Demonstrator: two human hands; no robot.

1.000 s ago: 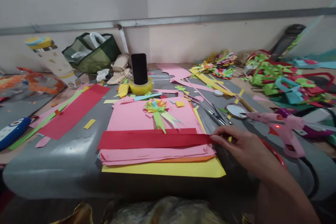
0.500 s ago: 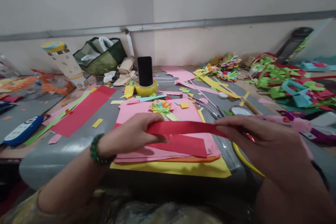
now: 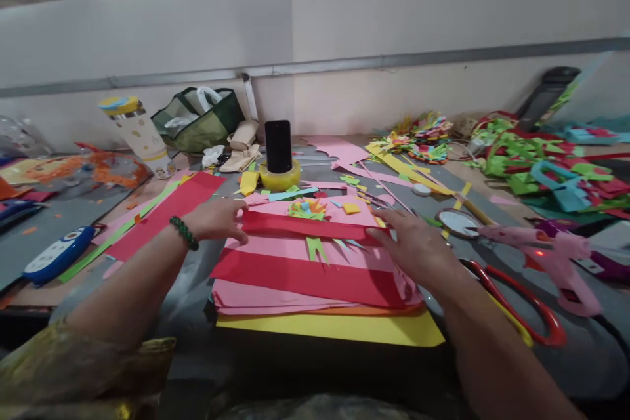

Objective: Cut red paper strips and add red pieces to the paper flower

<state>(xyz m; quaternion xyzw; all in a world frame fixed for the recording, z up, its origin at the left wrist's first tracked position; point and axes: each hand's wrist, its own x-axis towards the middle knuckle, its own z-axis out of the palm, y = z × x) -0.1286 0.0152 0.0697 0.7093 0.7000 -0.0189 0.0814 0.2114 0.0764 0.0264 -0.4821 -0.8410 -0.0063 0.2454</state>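
A red paper strip (image 3: 315,228) goes across the paper flower (image 3: 306,209). The left hand (image 3: 219,218) has its grip part open at one end; the right hand (image 3: 411,243) has its thumb on the other. I can't tell if either one pinches it.

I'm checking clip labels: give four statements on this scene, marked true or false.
The left hand and right hand are at opposite ends of a narrow red paper strip. True.
The green beaded bracelet is on the right arm. False: the bracelet is on the left one.
The black rectangular phone stands at the round yellow tape roll. True.
The pink glue gun lies left of the left hand. False: the glue gun is right of the right hand.
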